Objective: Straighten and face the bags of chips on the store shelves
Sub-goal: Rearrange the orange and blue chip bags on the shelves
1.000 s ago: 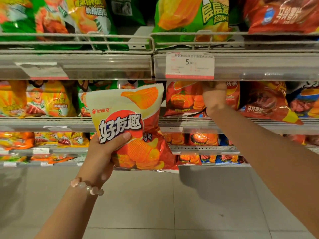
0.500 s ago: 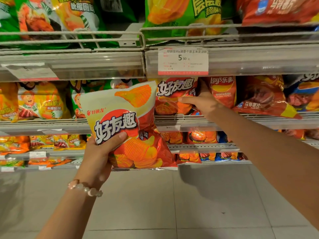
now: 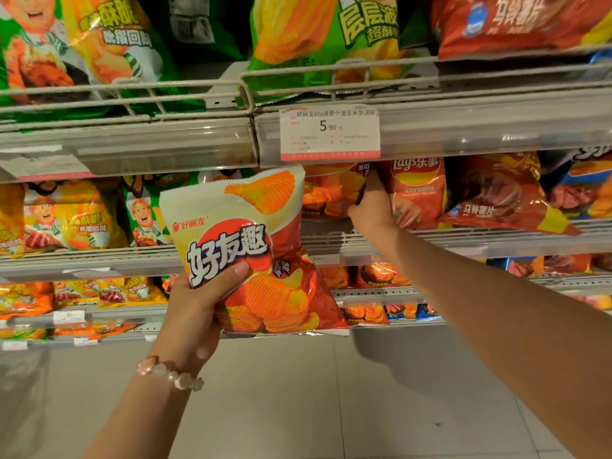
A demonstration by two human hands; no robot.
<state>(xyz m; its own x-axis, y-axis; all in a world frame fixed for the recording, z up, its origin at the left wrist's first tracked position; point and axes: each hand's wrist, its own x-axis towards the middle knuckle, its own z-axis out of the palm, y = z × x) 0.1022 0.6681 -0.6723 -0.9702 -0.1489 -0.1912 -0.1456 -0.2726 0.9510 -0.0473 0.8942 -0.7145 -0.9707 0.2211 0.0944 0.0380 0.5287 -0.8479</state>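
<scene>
2 bags in play: your left hand grips the cream-and-red bag at frame ctr; your right hand pinches an orange bag on the mid shelf, upper ctr-right.

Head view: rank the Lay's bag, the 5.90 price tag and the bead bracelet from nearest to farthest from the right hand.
1. Lay's bag: on the same shelf, right beside the right hand.
2. 5.90 price tag: on the shelf rail above the hand, slightly to the left.
3. Bead bracelet: on the left wrist, far down and to the left.
</scene>
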